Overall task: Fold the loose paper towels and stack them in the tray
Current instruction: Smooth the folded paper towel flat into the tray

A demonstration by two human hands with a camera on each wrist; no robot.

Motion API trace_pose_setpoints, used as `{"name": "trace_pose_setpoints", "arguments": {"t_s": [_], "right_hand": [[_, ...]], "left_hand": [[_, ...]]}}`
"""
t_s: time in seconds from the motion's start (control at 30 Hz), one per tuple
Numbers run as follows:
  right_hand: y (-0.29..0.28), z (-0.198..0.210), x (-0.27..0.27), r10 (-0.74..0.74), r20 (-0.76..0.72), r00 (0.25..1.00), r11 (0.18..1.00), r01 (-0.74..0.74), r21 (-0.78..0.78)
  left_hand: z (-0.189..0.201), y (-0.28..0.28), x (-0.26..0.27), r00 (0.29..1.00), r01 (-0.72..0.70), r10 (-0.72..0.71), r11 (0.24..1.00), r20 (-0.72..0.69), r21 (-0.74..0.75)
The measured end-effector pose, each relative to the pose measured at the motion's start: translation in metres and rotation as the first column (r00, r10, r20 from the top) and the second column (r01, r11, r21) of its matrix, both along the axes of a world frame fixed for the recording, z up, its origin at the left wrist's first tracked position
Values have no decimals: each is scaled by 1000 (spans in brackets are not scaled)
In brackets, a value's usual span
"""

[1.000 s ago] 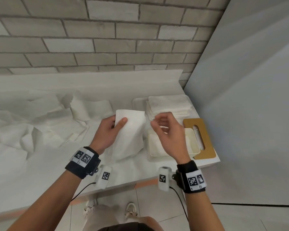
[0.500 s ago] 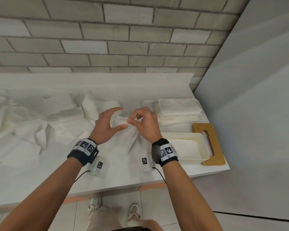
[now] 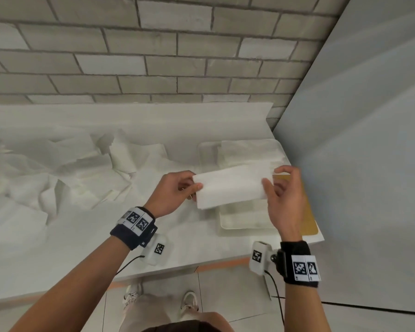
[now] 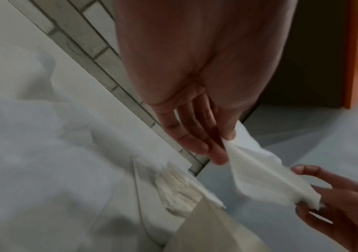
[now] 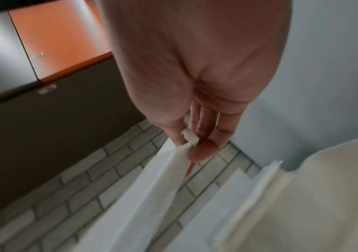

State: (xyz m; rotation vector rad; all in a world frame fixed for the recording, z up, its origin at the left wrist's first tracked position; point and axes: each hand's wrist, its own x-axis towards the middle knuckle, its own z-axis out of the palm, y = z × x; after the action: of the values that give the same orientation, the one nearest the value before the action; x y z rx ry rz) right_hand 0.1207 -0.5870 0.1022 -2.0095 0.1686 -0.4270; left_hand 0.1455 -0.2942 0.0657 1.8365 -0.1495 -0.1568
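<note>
A folded white paper towel (image 3: 230, 186) is held flat in the air between both hands, above the near white tray (image 3: 225, 224). My left hand (image 3: 177, 191) pinches its left end (image 4: 234, 146). My right hand (image 3: 279, 185) pinches its right end (image 5: 189, 141). A stack of folded towels (image 3: 247, 152) lies in the far white tray (image 3: 205, 152) just behind. Loose unfolded towels (image 3: 58, 173) are heaped over the left of the counter.
A tan wooden board (image 3: 308, 212) lies under the near tray at the counter's right end. A grey wall panel (image 3: 369, 164) closes the right side and a brick wall (image 3: 153, 56) the back. The counter's front edge (image 3: 177, 269) runs near my wrists.
The towel hung upright from my left hand, then both hands met at it over the counter. Now it is stretched out sideways between both hands and has moved right, above the near tray.
</note>
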Motion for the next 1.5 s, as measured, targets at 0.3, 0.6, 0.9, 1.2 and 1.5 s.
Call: {"name": "trace_pose_setpoints", "arguments": {"t_s": [0.3, 0.6, 0.9, 1.2, 1.5], "right_hand": [[-63, -80, 1, 25, -436, 900, 834, -259, -488], [-47, -56, -1, -75, -380, 922, 720, -214, -660], [61, -1, 17, 640, -260, 723, 767, -581, 272], [73, -4, 12, 468, -128, 875, 743, -310, 594], [36, -21, -2, 147, -212, 966, 914, -50, 404]], "left_hand": [[-108, 47, -13, 1000, -6, 12, 644, -1, 765], [-107, 57, -35, 978, -135, -1, 762, 210, 633], [27, 41, -32, 969, -238, 209, 930, -129, -280], [57, 25, -35, 886, -462, 427, 846, -178, -268], [50, 0, -51, 998, -5, 2, 999, -62, -51]]}}
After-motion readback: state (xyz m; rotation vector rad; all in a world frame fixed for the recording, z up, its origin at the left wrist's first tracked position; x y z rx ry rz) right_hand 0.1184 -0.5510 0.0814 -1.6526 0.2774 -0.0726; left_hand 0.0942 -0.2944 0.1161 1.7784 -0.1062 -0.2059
